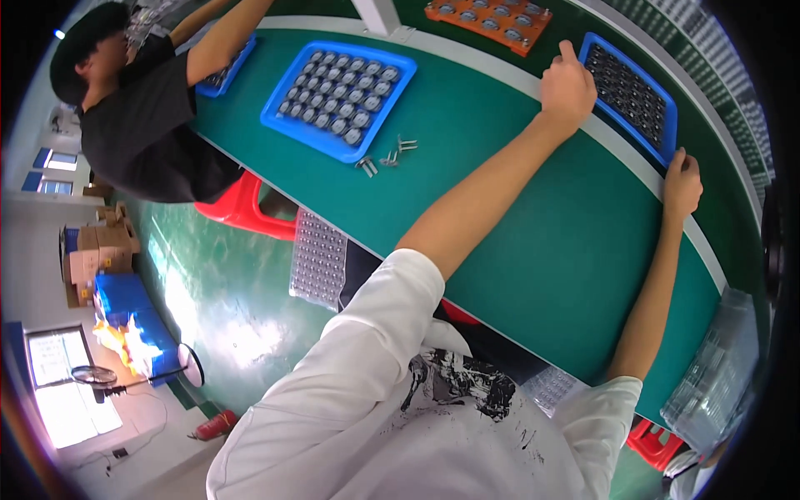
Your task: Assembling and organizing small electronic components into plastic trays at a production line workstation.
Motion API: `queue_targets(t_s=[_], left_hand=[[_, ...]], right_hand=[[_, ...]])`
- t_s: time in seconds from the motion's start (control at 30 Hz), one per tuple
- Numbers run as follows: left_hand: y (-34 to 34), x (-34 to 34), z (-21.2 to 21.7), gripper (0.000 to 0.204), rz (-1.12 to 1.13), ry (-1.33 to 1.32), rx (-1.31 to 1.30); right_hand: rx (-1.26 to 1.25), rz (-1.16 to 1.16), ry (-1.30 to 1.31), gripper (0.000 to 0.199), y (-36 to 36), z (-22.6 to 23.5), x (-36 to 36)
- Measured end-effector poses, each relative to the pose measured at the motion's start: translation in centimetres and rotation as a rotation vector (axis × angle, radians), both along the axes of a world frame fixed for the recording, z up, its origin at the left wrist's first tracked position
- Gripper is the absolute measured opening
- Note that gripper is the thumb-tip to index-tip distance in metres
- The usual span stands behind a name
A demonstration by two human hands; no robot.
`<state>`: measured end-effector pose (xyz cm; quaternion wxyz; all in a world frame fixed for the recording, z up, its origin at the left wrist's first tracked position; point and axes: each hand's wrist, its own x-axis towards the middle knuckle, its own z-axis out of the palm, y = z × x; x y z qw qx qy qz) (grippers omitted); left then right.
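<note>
A blue tray (672,137) filled with rows of small dark round parts lies at the far right, beyond the white strip along the green table. My left hand (569,90) is closed at its left end, one finger pointing away from me; the fingertips at the rim are partly hidden. At the tray's near right corner, my right hand (683,185) is closed on the rim. Both forearms stretch across the green tabletop (533,242).
Another blue tray (406,71) of round metal parts sits farther left, with several loose metal pieces (389,158) beside it. An orange fixture (527,42) stands at the back. Clear plastic trays (717,367) are stacked at right. A co-worker (142,125) sits at left.
</note>
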<state>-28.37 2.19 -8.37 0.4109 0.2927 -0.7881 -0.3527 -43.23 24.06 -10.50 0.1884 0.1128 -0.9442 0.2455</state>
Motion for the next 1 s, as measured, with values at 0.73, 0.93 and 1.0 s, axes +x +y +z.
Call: queue_targets(t_s=[0.73,0.93,1.0], left_hand=[[-21.9,38.5,0.7,0.037,0.523,-0.338,0.027],[-21.4,38.2,1.0,0.034,0.486,-0.306,0.025],[-21.4,38.3,0.8,0.033,0.471,-0.292,0.023]], right_hand=[[0.038,1.124,0.109,0.036,-16.9,2.7,36.7],[-0.102,1.147,0.24,0.015,-15.5,1.8,35.5],[-0.152,1.14,0.245,0.017,-14.0,2.2,34.8]])
